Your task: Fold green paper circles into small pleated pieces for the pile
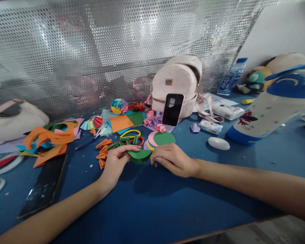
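Note:
A green paper circle [140, 155], bent into a half-round shape, is held up between my two hands above the blue table. My left hand [116, 163] pinches its left end between thumb and fingers. At the other end, my right hand [173, 160] is closed on the paper's right edge, fingers curled. Just behind the hands lies a stack of paper circles [164, 138], green and pink on top. Folded orange paper pieces [103, 152] and rolled green ones [127, 141] lie beside my left hand, near scissors with yellow and red handles [130, 133].
A phone [173, 109] leans on a white backpack [176, 79]. Another phone [43, 185] and orange paper scraps [49, 137] lie to the left. A large bottle [266, 110], a white oval object [219, 143] and a tissue pack [210, 126] are on the right. Perforated metal [104, 44] stands behind.

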`<state>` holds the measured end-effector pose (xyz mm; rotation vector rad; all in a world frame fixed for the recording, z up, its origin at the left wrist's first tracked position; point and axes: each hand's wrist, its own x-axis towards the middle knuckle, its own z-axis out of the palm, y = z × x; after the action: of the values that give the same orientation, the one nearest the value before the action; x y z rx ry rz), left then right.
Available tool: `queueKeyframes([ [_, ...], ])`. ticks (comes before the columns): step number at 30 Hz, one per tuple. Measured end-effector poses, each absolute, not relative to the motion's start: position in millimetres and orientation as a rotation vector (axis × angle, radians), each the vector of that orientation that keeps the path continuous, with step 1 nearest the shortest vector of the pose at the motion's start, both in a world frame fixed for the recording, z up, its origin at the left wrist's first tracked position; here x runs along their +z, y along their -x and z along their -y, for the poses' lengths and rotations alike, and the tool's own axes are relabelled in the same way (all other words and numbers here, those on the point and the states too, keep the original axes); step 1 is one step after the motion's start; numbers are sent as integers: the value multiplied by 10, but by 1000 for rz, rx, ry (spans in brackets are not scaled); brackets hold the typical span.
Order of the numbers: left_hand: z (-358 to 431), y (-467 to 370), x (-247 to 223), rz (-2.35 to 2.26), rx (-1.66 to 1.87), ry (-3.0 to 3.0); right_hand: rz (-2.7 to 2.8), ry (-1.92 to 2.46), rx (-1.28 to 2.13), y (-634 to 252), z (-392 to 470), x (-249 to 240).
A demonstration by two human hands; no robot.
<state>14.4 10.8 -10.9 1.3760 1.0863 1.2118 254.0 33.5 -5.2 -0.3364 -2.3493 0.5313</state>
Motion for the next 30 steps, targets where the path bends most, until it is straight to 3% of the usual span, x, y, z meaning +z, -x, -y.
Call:
queueKeyframes([
  [10,-96,-147,-83,-1126,1372,-1300,2352,661,179,-2476,-359,-54],
  [21,-90,-157,-87,-1072,1135,-1238,2336,573,-39,-2459,-324,-97],
  [30,-66,-198,43,-871,880,-1398,2275,541,274,-2484,-345,-16],
])
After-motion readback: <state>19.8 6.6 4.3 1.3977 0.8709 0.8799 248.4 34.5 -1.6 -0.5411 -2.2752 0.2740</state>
